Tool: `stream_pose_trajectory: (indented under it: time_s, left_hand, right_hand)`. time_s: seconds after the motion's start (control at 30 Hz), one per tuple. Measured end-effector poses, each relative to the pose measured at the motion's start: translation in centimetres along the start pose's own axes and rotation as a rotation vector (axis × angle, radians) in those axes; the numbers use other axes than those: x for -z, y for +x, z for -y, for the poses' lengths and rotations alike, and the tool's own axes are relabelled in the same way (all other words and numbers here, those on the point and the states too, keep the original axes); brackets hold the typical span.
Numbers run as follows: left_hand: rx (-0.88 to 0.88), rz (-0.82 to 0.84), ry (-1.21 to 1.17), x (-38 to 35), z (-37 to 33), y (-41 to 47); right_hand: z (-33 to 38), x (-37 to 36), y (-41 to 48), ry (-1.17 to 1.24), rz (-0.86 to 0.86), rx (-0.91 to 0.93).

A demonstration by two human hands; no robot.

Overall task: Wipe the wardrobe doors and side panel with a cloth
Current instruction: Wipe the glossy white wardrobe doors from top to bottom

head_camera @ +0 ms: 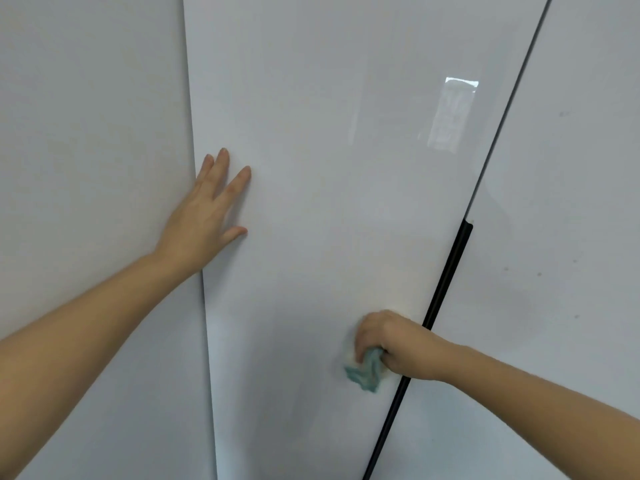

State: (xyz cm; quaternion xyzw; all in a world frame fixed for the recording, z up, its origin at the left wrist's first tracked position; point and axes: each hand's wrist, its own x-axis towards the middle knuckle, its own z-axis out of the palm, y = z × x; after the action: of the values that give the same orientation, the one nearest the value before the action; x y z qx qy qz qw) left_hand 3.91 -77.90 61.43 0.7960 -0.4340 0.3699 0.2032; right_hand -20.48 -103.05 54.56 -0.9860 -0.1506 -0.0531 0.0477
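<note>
A glossy white wardrobe door (329,168) fills the middle of the view. My left hand (204,216) lies flat on it near its left edge, fingers straight and spread. My right hand (394,344) grips a crumpled teal cloth (365,370) and presses it against the lower right part of the same door, close to the black handle strip (446,282). Part of the cloth is hidden inside my fist.
A second white door (568,237) stands to the right of the dark gap and shows a few small dark specks. A matt white panel (90,168) adjoins the middle door's left edge. A window reflection (450,116) glints high on the middle door.
</note>
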Motion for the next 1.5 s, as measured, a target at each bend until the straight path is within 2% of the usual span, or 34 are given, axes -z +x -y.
stream_pose_trajectory:
  time_s: [0.1,0.2,0.37,0.43,0.53,0.63,0.83,0.93,1.07,1.13,1.27,1.37,1.43,1.5]
  left_hand:
    - [0.024,-0.072,-0.140,-0.4,-2.3,-1.7]
    - [0.169,-0.131,-0.421,-0.7,-5.6,-4.2]
    - [0.573,0.056,-0.876,-0.6,-10.4,-7.9]
    - [0.692,0.114,-1.018,-0.6,-12.1,-8.7]
    - [0.784,0.186,-1.196,-0.1,-14.9,-9.4]
    - [0.735,0.243,-1.276,0.7,-17.0,-9.5]
    - [0.717,0.296,-1.152,0.8,-18.2,-8.7]
    - [0.823,0.307,-1.302,1.0,-18.3,-8.4]
    - [1.065,0.204,-1.633,1.0,-18.0,-8.2]
    - [1.140,0.155,-1.776,1.0,-17.7,-8.1]
    - [1.144,0.118,-1.851,0.9,-17.5,-8.5]
    - [1.255,0.046,-1.984,1.1,-17.1,-8.6]
    - [1.316,0.008,-2.005,1.3,-16.4,-8.7]
    - [1.283,-0.054,-2.012,1.5,-15.3,-8.5]
  right_hand:
    - [2.5,0.6,1.2,0.522,-0.326,-0.240]
    - [5.2,0.9,1.8,0.851,-0.598,-0.388]
    - [7.4,1.0,2.6,1.416,-0.911,-0.513]
    - [8.0,1.3,2.9,1.540,-1.024,-0.523]
    - [9.0,1.2,3.2,1.536,-1.145,-0.558]
    - [9.9,1.2,3.0,1.543,-1.197,-0.558]
    - [10.5,1.3,1.7,1.494,-1.195,-0.597]
    - [10.1,1.3,0.9,1.454,-1.182,-0.646]
    - [10.0,1.4,0.0,1.480,-1.093,-0.682]
    - [10.2,1.2,-0.2,1.456,-1.104,-0.702]
    - [11.2,0.4,0.5,1.450,-1.130,-0.710]
    - [12.2,-0.3,1.4,1.450,-1.110,-0.719]
    - [12.6,-0.5,1.7,1.407,-1.113,-0.747]
    - [12.4,-0.2,1.5,1.294,-1.174,-0.791]
